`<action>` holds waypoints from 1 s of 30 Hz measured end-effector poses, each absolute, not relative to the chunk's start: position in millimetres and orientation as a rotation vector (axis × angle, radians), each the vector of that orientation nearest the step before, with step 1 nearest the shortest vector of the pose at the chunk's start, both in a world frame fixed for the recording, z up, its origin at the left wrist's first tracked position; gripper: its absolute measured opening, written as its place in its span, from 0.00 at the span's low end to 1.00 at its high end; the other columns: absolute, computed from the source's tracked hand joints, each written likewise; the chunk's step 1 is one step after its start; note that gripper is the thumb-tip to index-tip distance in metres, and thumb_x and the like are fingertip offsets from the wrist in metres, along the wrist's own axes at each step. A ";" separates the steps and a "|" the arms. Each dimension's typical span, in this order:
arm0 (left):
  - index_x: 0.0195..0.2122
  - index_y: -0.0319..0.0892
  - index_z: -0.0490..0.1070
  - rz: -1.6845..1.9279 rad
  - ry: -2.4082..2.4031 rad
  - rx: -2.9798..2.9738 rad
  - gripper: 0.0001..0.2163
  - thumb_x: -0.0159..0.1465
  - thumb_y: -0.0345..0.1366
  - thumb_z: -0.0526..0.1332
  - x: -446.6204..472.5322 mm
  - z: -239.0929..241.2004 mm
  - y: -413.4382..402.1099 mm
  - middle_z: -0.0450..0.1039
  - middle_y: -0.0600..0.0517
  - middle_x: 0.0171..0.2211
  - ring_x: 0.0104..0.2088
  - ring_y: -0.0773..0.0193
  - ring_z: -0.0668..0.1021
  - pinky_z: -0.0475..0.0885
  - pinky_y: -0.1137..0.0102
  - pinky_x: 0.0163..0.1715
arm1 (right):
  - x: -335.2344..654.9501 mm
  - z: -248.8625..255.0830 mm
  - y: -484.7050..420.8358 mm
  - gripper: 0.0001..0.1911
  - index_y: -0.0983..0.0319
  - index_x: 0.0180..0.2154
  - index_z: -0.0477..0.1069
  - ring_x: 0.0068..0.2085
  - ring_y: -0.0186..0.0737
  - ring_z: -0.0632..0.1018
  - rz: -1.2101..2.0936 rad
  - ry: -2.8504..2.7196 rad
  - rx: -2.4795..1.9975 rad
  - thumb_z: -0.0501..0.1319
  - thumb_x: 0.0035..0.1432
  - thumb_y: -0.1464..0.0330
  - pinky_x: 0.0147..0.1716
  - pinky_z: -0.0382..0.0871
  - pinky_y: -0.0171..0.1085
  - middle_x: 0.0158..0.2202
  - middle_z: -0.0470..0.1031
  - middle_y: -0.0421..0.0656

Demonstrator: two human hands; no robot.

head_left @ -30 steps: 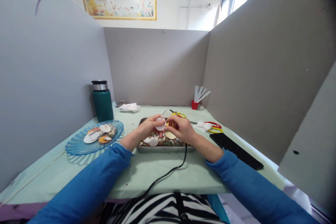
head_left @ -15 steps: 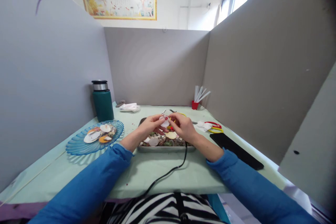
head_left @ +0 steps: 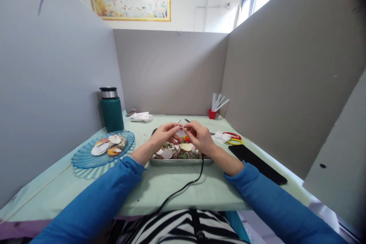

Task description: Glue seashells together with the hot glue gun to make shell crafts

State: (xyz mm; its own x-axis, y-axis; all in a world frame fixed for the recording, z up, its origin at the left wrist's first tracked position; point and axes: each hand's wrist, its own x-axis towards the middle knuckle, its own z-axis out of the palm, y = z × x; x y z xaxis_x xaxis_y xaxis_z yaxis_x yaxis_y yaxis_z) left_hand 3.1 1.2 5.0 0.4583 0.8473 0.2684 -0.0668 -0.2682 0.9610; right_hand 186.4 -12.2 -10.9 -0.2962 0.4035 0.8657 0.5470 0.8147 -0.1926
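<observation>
Pale-green table before you, metal tray on it. Above tray, your right hand curls inward, cannot tell whether clamped; your left hand pinches white shell, hanging between hands.

1 head-worn camera looked forward and down from above the striped garment, close over the table, facing the back panel.
</observation>
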 end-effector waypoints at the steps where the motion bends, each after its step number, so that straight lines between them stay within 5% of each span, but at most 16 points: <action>1: 0.44 0.36 0.69 1.027 0.705 1.599 0.20 0.55 0.46 0.63 3.3 5.2 1.4 0.74 0.48 0.31 0.28 0.62 0.79 0.74 0.70 0.26 | 186.4 -10.9 -12.5 0.06 0.62 0.39 0.68 0.31 0.36 0.71 -0.166 -1.938 -0.705 0.54 0.61 0.69 0.30 0.65 0.33 0.32 0.71 0.44; 17: 0.36 0.38 0.69 1.039 0.738 1.744 0.16 0.58 0.48 0.59 2.4 3.2 3.9 0.67 0.57 0.15 0.14 0.70 0.72 0.64 0.77 0.17 | 185.8 -12.7 -13.9 0.10 0.62 0.42 0.67 0.25 0.32 0.70 -0.131 -2.006 -0.788 0.56 0.60 0.66 0.28 0.62 0.32 0.32 0.73 0.42; 30: 0.41 0.42 0.68 1.276 0.827 2.106 0.13 0.58 0.43 0.59 3.4 -2.9 3.3 0.75 0.51 0.34 0.15 0.72 0.72 0.64 0.75 0.17 | 184.9 -13.5 -10.2 0.07 0.62 0.36 0.68 0.24 0.32 0.70 -0.181 -1.986 -0.873 0.55 0.60 0.66 0.24 0.59 0.30 0.26 0.73 0.40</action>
